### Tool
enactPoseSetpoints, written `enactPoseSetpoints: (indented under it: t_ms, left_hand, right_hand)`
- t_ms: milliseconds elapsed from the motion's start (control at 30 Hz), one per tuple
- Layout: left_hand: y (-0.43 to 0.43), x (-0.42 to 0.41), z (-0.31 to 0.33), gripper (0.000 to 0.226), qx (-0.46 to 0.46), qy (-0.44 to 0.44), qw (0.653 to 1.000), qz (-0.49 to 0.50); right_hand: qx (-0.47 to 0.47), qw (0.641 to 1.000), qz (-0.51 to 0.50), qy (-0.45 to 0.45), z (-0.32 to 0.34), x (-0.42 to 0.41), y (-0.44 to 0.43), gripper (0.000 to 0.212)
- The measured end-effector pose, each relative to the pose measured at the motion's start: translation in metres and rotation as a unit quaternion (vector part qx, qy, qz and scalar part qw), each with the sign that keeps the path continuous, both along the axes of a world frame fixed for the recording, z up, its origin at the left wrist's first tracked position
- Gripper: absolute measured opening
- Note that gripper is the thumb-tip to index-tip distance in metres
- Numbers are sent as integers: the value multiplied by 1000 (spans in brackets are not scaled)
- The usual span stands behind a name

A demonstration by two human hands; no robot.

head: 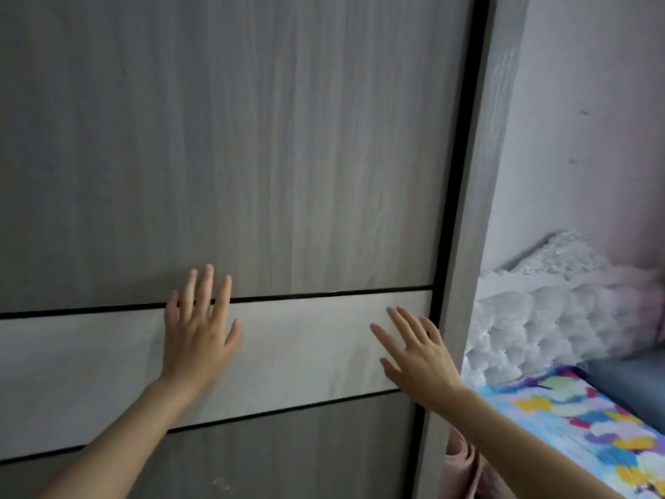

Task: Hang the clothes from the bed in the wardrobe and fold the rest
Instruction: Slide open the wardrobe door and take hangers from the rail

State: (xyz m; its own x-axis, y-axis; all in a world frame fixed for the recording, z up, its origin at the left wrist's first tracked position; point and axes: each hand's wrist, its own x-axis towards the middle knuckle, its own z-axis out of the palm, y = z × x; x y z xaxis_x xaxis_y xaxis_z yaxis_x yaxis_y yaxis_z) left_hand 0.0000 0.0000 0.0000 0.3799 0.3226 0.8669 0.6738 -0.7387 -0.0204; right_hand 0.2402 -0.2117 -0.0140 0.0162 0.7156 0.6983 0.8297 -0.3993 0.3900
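Both hands flat, fingers spread, gripping nothing: left hand and right hand press the closed wardrobe door. Bed lies right, beside the wardrobe; no clothes visible.

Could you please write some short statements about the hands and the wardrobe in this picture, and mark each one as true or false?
1. The left hand lies flat on the wardrobe door. True.
2. The right hand grips a hanger. False: it holds nothing, its fingers straight by the door's pale band.
3. The wardrobe door is slid open. False: it covers the opening; no inside shows.
4. A bed with a colourful sheet stands right of the wardrobe door. True.
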Motion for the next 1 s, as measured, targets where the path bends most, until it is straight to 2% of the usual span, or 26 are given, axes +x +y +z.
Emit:
enactPoseSetpoints:
  t_ms: [67,267,433,500,567,833,1000]
  left_hand:
    - [5,2,1,62,-16,17,1000,8]
    - [36,16,-20,60,64,0,996,69]
    - [58,21,-36,64,126,-17,986,107]
    - [65,22,-39,65,155,-26,981,114]
    - [67,21,-39,66,182,-41,977,101]
    - [72,20,-39,66,218,-49,968,114]
    - [75,11,-40,66,230,-40,963,133]
  right_hand:
    - [18,1000,24,8,8,7,12,61]
    - [54,997,46,-12,17,30,51,70]
    - [97,990,70,-76,16,49,82,86]
    - [126,983,90,-96,10,57,95,75]
    - [148,979,114,-81,2,61,105,62]
    - [229,953,161,-116,-8,68,134,64]
    - [241,946,178,-124,-8,60,138,63]
